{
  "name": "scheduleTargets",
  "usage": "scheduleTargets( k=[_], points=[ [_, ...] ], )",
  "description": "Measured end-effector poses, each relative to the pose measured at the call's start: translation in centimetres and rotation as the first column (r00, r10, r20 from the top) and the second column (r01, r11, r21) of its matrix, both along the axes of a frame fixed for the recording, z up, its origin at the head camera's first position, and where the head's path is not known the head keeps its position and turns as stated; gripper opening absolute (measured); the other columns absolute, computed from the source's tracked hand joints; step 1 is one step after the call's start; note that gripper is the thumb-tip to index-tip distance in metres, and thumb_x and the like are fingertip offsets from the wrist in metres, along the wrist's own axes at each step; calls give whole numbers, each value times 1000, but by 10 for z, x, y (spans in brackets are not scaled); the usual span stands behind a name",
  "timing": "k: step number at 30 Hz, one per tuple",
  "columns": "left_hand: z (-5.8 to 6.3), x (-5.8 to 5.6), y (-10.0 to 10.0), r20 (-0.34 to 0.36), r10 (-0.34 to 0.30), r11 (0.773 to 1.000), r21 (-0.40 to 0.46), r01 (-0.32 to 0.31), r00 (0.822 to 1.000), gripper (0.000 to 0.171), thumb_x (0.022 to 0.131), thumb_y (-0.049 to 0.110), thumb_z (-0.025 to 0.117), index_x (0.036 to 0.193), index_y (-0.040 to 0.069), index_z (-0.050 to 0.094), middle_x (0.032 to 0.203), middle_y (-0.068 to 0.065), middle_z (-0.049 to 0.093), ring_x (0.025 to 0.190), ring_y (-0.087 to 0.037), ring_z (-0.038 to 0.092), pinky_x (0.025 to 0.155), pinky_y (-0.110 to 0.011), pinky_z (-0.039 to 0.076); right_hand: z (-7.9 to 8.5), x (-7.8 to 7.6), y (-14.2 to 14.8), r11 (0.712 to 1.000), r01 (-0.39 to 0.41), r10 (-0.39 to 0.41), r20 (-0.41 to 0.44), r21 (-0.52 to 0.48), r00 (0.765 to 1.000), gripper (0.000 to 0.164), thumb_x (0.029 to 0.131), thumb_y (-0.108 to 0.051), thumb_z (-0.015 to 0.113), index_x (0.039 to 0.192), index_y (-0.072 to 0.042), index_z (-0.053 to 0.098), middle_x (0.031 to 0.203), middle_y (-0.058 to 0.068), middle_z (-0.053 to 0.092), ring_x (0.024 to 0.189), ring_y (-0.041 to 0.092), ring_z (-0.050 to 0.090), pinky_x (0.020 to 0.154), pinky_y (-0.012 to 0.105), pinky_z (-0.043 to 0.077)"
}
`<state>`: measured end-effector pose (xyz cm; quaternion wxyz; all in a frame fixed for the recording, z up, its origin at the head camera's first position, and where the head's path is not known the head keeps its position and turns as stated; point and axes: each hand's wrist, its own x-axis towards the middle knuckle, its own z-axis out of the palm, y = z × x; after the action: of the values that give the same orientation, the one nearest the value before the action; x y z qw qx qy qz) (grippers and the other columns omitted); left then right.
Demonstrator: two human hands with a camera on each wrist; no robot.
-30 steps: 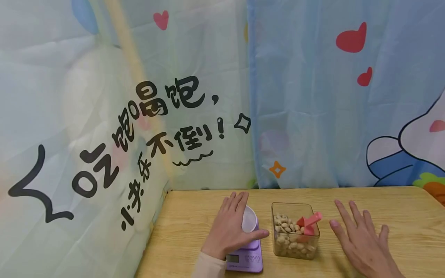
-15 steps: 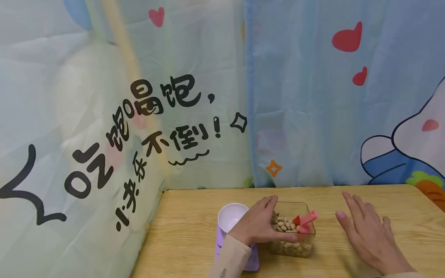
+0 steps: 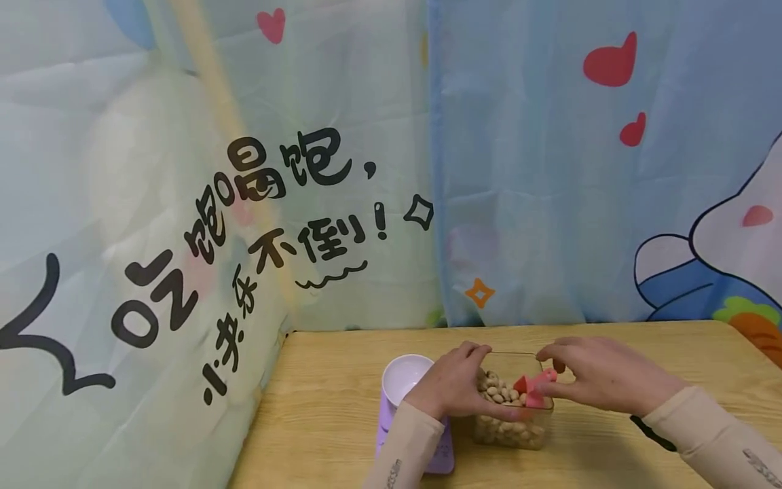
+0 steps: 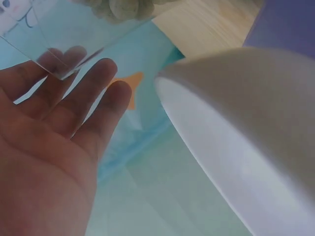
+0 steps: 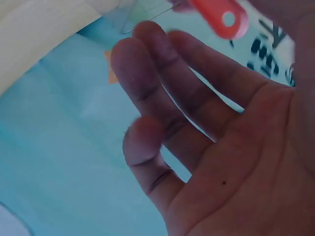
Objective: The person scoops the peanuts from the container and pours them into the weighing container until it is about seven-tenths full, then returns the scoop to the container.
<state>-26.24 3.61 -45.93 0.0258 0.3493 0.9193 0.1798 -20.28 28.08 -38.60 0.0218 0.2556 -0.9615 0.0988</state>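
A clear square container (image 3: 510, 435), partly filled with beige nuts in their shells (image 3: 501, 392), stands on the table. My left hand (image 3: 449, 384) grips its left side, thumb along the front wall and fingers around the back left corner. In the left wrist view, fingertips (image 4: 74, 54) show through the clear plastic. A pink scoop (image 3: 537, 387) stands in the nuts, handle up toward the right. My right hand (image 3: 605, 373) is over the container's right side, index fingertip by the back right corner and thumb at the scoop's handle; the other fingers are loosely bent.
Left of the container is a purple kitchen scale (image 3: 440, 462) bearing a white bowl (image 3: 406, 373); my left forearm partly hides both. The wooden table (image 3: 330, 407) ends at printed curtains (image 3: 525, 204) behind and to the left.
My left hand has moved right from the bowl to the container. My right hand has come left, from spread fingers beside the container to the scoop's handle. Container and scale stay put.
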Motion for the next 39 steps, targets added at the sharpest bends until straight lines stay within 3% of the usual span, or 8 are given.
scheduleTargets(
  k=[4,8,14,20,24,27,32,39],
  points=[
    [-1,-2,3,-25,-10,999,-34,9,1000,104,71,82,69,154,25,42,148,6,48,119,-12,59,94,-26,53,1,-7,-8,996,-85,86,-24,32,996,20,83,-38,83,80,-24,69,78,-16,57,62,0,50,52,26,45],
    [0,-2,1,-44,-3,999,-43,1,999,105,70,82,70,153,24,44,147,6,49,116,-12,60,92,-24,53,3,-9,-16,993,-89,91,-29,72,995,28,80,-29,86,66,-24,62,67,-14,48,56,2,40,48,24,38],
    [5,-1,0,-57,11,999,-43,-13,998,105,69,82,71,152,24,45,144,6,51,116,-12,60,94,-24,52,3,-11,-22,988,-136,139,-31,75,990,27,78,-22,87,65,-21,64,66,-13,49,55,0,41,48,22,40],
    [5,-1,0,-55,10,999,-46,-13,998,103,70,81,72,152,24,45,146,7,50,118,-13,60,95,-25,52,-7,-16,-10,972,-229,228,-22,-43,973,26,88,-20,79,67,-25,64,66,-16,43,57,-2,37,50,20,36],
    [3,-2,1,-59,5,999,-49,-8,998,103,70,81,71,152,25,45,145,7,51,116,-12,60,94,-24,52,-14,-14,-1,961,-246,241,-51,-128,969,20,93,-23,74,75,-27,67,70,-20,43,59,-5,38,51,18,38],
    [2,-2,2,-66,-8,999,-53,5,998,104,70,82,71,152,24,44,145,6,51,115,-12,61,94,-25,53,-20,-8,8,956,-235,221,-100,-173,970,11,94,-23,73,83,-24,73,74,-22,48,62,-6,42,51,19,41],
    [1,-1,1,-64,-10,999,-37,8,998,106,68,81,73,153,25,43,145,5,51,116,-15,61,95,-27,52,-36,3,24,954,-150,109,-163,-259,980,3,92,-22,76,92,-20,78,74,-24,49,60,-6,42,50,19,40],
    [0,-1,-1,-74,-8,1000,-19,7,997,106,68,80,75,153,24,44,145,4,52,118,-15,60,97,-27,51,-71,20,29,910,-20,-80,-224,-415,971,17,86,-16,81,103,-18,78,75,-23,52,58,-4,42,49,19,37]
  ],
)
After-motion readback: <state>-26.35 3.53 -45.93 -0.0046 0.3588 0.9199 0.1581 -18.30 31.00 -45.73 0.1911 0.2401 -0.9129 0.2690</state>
